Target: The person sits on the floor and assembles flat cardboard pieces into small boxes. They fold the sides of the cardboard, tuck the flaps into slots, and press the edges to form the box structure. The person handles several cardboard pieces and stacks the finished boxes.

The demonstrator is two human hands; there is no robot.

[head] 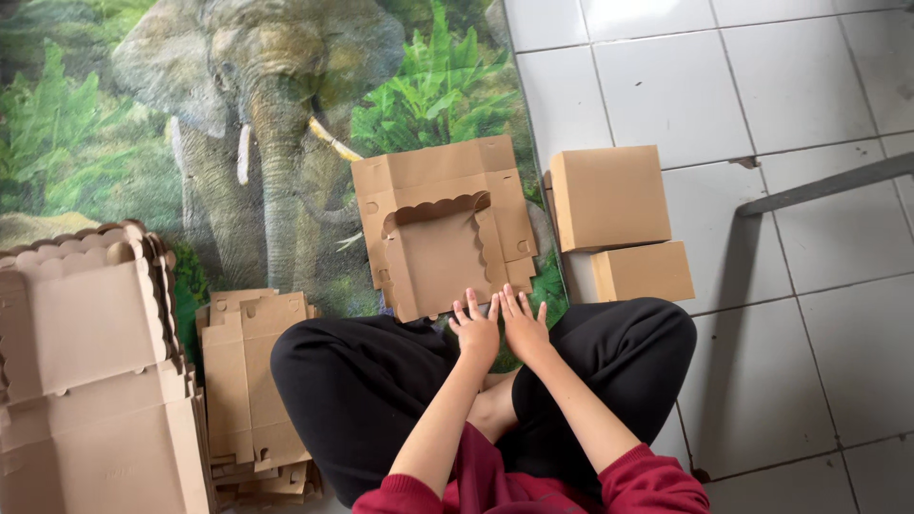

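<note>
Beside open left hand (476, 330) and right hand (523, 324): flat carton (443, 228); folded boxes (609, 196); blank stack (249, 381).

A flat, unfolded brown cardboard box blank (444, 227) lies on the elephant-print mat, just ahead of the crossed legs. A scalloped edge curves across its middle, side flaps spread outward, and its near edge lies at the fingertips.
</note>
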